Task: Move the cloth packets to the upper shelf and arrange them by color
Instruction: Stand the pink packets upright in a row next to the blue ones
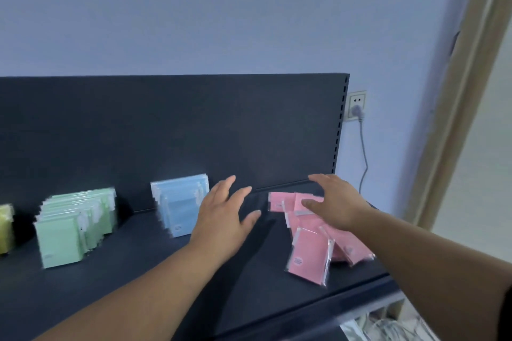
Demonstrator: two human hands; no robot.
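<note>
The shelf (144, 279) is a dark flat board with a dark back panel (194, 124) rising at its far edge. Four colour groups of packets stand or lie on it, from left to right:

1. Yellow packets (5, 227): at the left frame edge, only partly in view
2. Green packets (74, 225): an upright row, leaning toward the far side
3. Blue packets (180, 203): an upright row, its far end against the back panel
4. Pink packets (310, 243): a loose, fanned pile lying mostly flat at the right end, unaligned; the nearest one tilts up on its edge

The left hand (224, 219) hovers between the blue and pink groups, palm down, fingers spread, holding nothing. The right hand (336, 202) is over the far part of the pink pile, fingers spread, gripping nothing; whether its fingertips touch the packets cannot be told.

A wall socket (356, 106) with a plug and grey cable (363, 158) sits to the right of the back panel
</note>
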